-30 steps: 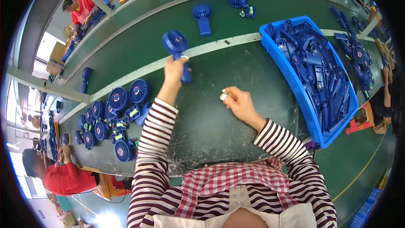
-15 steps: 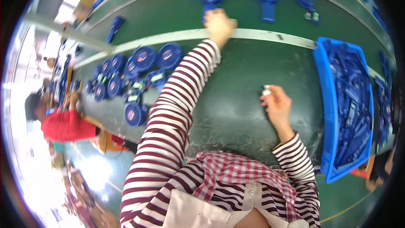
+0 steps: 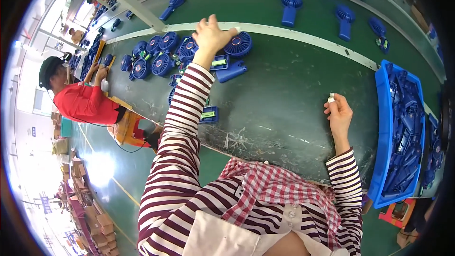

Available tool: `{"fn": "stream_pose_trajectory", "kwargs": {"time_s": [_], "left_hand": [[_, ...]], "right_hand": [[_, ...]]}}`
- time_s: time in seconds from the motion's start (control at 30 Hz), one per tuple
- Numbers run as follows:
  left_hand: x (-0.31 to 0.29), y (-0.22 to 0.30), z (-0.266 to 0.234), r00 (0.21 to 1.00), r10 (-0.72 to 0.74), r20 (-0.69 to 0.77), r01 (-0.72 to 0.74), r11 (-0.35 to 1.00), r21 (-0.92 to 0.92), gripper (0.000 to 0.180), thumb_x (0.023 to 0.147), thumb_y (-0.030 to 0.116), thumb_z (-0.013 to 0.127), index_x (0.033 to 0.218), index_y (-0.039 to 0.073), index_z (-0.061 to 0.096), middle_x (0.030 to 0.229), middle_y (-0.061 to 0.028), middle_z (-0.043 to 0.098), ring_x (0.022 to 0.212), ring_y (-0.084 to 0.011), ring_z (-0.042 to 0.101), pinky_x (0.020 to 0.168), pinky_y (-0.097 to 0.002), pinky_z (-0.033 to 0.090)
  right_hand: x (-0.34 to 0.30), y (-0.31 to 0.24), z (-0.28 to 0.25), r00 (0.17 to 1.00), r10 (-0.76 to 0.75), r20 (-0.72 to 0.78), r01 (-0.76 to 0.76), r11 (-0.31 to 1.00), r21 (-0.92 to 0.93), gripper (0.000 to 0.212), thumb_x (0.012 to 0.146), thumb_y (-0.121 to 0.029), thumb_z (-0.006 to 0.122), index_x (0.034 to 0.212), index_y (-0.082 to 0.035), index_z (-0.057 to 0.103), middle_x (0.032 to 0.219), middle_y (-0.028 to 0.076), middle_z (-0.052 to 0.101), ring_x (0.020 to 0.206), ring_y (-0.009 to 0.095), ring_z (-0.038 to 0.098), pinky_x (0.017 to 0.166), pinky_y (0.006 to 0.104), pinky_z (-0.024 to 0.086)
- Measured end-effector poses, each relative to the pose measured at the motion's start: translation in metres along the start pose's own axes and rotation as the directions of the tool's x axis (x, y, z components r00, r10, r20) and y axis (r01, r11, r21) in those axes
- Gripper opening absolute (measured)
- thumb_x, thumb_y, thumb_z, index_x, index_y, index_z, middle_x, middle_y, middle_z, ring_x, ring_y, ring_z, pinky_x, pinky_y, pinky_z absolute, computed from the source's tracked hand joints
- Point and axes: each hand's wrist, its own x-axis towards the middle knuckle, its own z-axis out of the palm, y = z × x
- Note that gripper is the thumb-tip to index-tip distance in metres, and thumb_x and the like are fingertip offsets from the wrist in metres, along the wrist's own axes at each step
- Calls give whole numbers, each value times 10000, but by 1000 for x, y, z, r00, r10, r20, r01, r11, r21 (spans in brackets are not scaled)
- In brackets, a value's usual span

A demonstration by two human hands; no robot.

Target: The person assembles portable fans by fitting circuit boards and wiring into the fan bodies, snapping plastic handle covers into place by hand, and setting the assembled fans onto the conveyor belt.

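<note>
My left hand (image 3: 211,37) is open above the table, fingers spread and palm down, with a white covering on the thumb tip. Under and beside it lie blue round fan heads (image 3: 238,44) and a blue fan handle (image 3: 231,71). My right hand (image 3: 340,116) hovers over the table at the right, its thumb and fingers pinched together. Something small and white (image 3: 331,98) shows at the fingertips; whether it is held or worn on the thumb I cannot make out. Beyond the white strip, a blue handheld fan (image 3: 290,8) lies on the green belt, apart from both hands.
Right of my right hand stands a blue crate (image 3: 385,137) full of blue plastic parts. More handheld fans (image 3: 345,21) lie along the belt (image 3: 218,2). A metal post (image 3: 130,2) rises at the far left. A person in red (image 3: 90,102) works at the table's left end.
My left hand has let go of the handheld fan on the belt and come back left over the fan heads, fingers spreading. The view has swung left. My right hand keeps its pinch.
</note>
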Motion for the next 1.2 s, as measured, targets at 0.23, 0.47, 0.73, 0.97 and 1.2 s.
{"fn": "stream_pose_trajectory", "kwargs": {"time_s": [0.23, 0.47, 0.73, 0.97, 1.2], "left_hand": [[1, -34, 1, 984, -94, 150, 94, 996, 5, 947, 521, 447, 784, 1306, 61, 420, 1250, -283, 429, 1177, -434, 408, 979, -438, 368], [-58, 10, -31, 954, 130, -269, -222, 911, -348, 817, 557, 315, 760, 1252, 29, 439, 1208, -231, 422, 1106, -376, 416, 920, -438, 396], [-170, 124, 5, 905, 407, -127, -383, 645, -661, 762, 582, 207, 738, 1260, 28, 441, 1223, -194, 400, 1093, -373, 418, 913, -428, 394], [-192, 168, 10, 837, 547, -11, -325, 481, -814, 845, 570, 191, 753, 1306, 14, 377, 1306, -223, 340, 1169, -394, 369, 969, -433, 356], [-188, 99, -6, 713, 700, 42, -557, 601, -573, 704, 545, 128, 769, 1179, -9, 497, 1183, -163, 491, 1107, -339, 458, 918, -406, 387]], "right_hand": [[2, -1, 4, 1000, -30, 3, 30, 999, -40, 206, 858, -55, 493, 1038, -6, 579, 741, 34, 618, 564, 48, 524, 439, 174, 373], [-9, -11, 21, 1000, -9, 20, 7, 998, 56, 244, 864, -80, 526, 1094, -6, 553, 780, 43, 626, 604, 59, 541, 512, 171, 411], [-20, -55, 59, 893, 179, 413, -406, 715, 569, 426, 857, -156, 553, 1230, 3, 422, 1097, 94, 555, 966, 176, 569, 797, 326, 490], [-19, -36, 15, 940, 315, 136, -328, 712, 621, 289, 831, -110, 557, 1102, -14, 529, 1000, 61, 601, 879, 155, 593, 758, 293, 483], [-17, -13, -20, 965, 242, 105, -249, 706, 663, 252, 848, -144, 561, 1076, -40, 539, 993, 59, 613, 868, 160, 576, 718, 295, 446]]}}
